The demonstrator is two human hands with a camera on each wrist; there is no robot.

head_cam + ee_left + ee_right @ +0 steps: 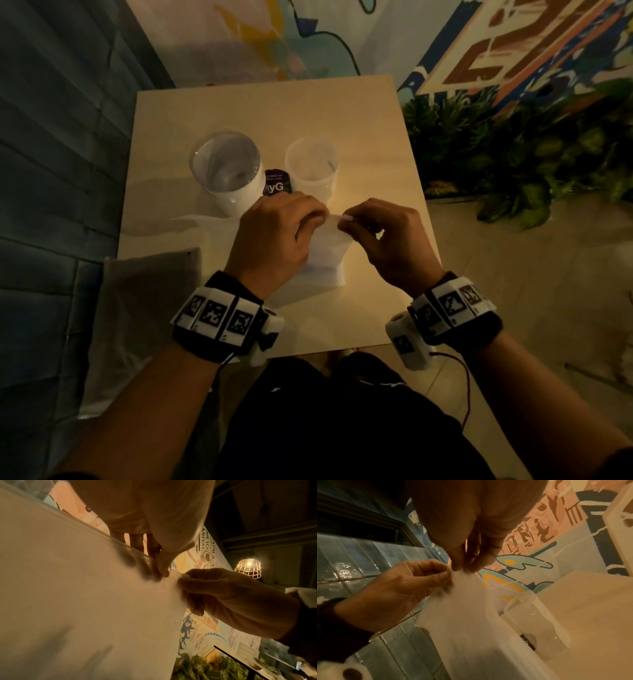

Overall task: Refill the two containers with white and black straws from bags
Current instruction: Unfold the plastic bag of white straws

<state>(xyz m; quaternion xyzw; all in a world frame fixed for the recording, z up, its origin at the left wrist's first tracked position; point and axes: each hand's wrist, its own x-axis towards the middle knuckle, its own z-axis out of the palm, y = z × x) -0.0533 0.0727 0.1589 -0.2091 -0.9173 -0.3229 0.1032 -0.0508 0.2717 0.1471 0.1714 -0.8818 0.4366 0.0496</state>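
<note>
1. The white bag [327, 255] is in front of me, above the near half of the table [376, 144]; its top edge is lifted between my two hands and its lower part hangs down to the table surface; I cannot tell what is inside, the plastic is milky.
2. My left hand [274, 236] pinches the top strip of the bag, thumb on the near side and the other fingers [137, 543] curled behind it; in the left wrist view the strip runs as a thin clear line to my thumb tip.
3. My right hand [383, 240] pinches the same top edge just beside the left hand, fingertips closed on a small white tab at the corner; the two hands are almost touching.
4. Behind the hands two containers stand upright, near each other; the left container [226, 171] is white with a clear rim; the right container [311, 164] is translucent and one thin straw [331, 165] leans inside it.
5. Between them a dark purple label [275, 183] with white letters lies flat.
6. A leafy plant [513, 154] is on the floor right of the table; a painted wall [308, 37] is behind it.
</note>
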